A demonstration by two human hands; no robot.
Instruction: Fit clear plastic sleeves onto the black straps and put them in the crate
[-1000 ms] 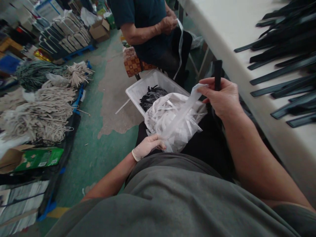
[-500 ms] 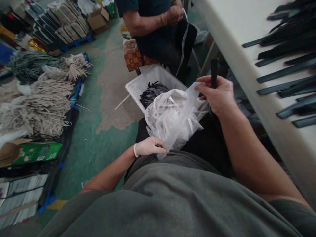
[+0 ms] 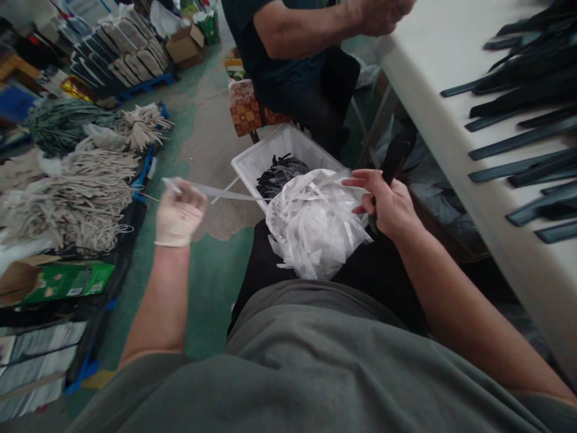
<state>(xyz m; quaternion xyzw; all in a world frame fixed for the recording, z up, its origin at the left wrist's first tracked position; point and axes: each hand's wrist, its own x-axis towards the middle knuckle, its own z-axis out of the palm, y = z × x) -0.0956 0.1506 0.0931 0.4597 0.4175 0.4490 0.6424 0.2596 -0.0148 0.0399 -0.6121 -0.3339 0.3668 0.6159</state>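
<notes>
My left hand (image 3: 178,210), in a pale thin glove, is raised out to the left with its fingers closed on one end of a translucent plastic strip (image 3: 229,193). That strip runs rightward to the pile of crumpled white film strips (image 3: 315,222) between my knees. Above the pile's right side, my bare right hand (image 3: 388,201) is closed around a black strap (image 3: 399,153), which stands up past the knuckles. Its index fingertip lies by a piece of film, and I cannot tell whether they touch.
Black straps (image 3: 518,150) lie on the white table (image 3: 406,60) at right. Ahead, a white plastic crate (image 3: 247,162) holds black strips (image 3: 283,171). A seated co-worker's hand (image 3: 383,15) is over the table corner. Bundled cords (image 3: 90,192) and boxes stand on the left.
My left hand has swung up and left from my lap, carrying a strip end. My right hand has dropped slightly, its strap tilting. The co-worker's hands have moved right, to the table.
</notes>
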